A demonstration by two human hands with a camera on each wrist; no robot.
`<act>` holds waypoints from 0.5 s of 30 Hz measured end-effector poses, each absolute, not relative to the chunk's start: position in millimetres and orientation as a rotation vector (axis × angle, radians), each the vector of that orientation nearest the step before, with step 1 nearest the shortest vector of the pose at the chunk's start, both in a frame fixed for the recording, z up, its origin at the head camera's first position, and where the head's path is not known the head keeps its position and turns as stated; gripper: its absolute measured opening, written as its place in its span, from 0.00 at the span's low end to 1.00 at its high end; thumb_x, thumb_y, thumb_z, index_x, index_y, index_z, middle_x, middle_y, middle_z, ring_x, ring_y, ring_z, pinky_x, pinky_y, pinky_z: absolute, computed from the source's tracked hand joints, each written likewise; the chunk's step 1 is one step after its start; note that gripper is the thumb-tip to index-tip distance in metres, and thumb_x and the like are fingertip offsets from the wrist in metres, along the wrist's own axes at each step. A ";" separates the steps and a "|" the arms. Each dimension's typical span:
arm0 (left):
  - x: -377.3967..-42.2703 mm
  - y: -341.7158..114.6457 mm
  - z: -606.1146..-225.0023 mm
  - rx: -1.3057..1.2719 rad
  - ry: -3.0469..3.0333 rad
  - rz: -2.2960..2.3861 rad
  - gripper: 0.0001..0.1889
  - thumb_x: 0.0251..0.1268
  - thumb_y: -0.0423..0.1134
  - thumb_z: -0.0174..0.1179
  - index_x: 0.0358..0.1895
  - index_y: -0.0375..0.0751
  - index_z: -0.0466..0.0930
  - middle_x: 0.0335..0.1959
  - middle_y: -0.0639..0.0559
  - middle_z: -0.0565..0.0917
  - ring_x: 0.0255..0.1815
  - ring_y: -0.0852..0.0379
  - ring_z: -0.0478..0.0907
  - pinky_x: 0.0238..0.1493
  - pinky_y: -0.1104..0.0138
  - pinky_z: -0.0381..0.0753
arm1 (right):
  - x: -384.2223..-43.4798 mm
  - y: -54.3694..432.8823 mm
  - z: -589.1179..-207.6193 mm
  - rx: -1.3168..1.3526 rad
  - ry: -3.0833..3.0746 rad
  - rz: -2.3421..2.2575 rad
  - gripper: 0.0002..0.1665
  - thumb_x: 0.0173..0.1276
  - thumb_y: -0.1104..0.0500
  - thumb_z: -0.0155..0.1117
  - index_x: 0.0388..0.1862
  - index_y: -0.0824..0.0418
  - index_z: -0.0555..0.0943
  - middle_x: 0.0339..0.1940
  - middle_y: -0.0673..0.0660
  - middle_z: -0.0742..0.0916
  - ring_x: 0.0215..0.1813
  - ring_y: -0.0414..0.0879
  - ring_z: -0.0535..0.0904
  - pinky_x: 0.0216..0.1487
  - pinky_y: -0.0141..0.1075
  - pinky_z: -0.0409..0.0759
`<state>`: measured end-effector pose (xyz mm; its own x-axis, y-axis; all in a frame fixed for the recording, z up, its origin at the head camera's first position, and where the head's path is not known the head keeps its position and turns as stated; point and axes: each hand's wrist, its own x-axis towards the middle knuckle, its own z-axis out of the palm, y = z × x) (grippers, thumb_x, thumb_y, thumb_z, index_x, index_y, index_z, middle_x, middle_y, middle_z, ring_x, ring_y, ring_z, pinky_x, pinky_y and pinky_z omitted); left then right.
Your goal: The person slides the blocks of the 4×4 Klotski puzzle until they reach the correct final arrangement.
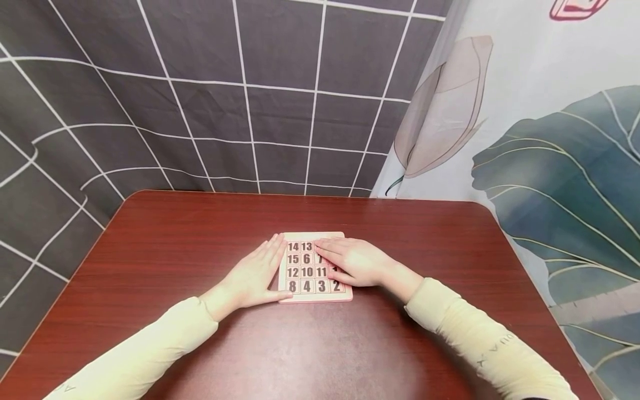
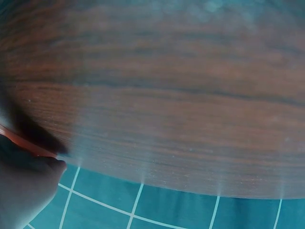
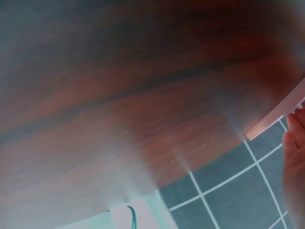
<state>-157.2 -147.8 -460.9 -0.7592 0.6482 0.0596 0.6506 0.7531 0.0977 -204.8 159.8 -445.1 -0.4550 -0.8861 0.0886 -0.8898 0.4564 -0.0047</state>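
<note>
Item 1: number board (image 1: pixel 307 272), square, pale frame, lying on the table in front of me, near the middle of its width. Readable tiles: 14 and 13 in the far row; 15, 6 and part of a 7 next; then 12, 10, 11 and part of another; 8, 4, 3, 2 nearest me. The rest of the right side is covered, so I cannot tell where any gap lies.

Item 2: my left hand (image 1: pixel 254 275), spread wide, fingers straight along the board's left edge, thumb across the near left corner beside the 8. It grips nothing.

Item 3: my right hand (image 1: pixel 357 261), fingers extended over the upper right tiles, palm side down, not curled round anything.

Step in hand, as I judge it: left steadying the frame, right working at the tiles. The next move seems to call for light fingertip pressure and a straight slide of one tile, with the frame held against drifting; a covering hand could hide the tile wanted.

Item 4: table (image 1: pixel 210 228), reddish wood grain.

Item 5: sleeves (image 1: pixel 165 330), pale, one on each forearm.

Item 6: dark grid cloth (image 1: pixel 280 114) behind; leaf-print cloth (image 1: pixel 525 66) to the right.
</note>
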 end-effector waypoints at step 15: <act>-158.6 -148.2 -462.7 -1.089 -2.914 -0.143 0.59 0.66 0.70 0.63 0.81 0.21 0.56 0.83 0.28 0.60 0.86 0.35 0.58 0.86 0.50 0.63 | -203.4 179.6 -445.5 1.565 -2.640 0.075 0.36 0.78 0.45 0.63 0.77 0.63 0.75 0.78 0.57 0.79 0.80 0.52 0.75 0.81 0.46 0.73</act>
<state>-158.6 -148.2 -462.7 -0.7552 0.6529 0.0579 0.6555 0.7514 0.0762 -203.4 179.6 -445.5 -0.4784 -0.8739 0.0860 -0.8774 0.4797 -0.0055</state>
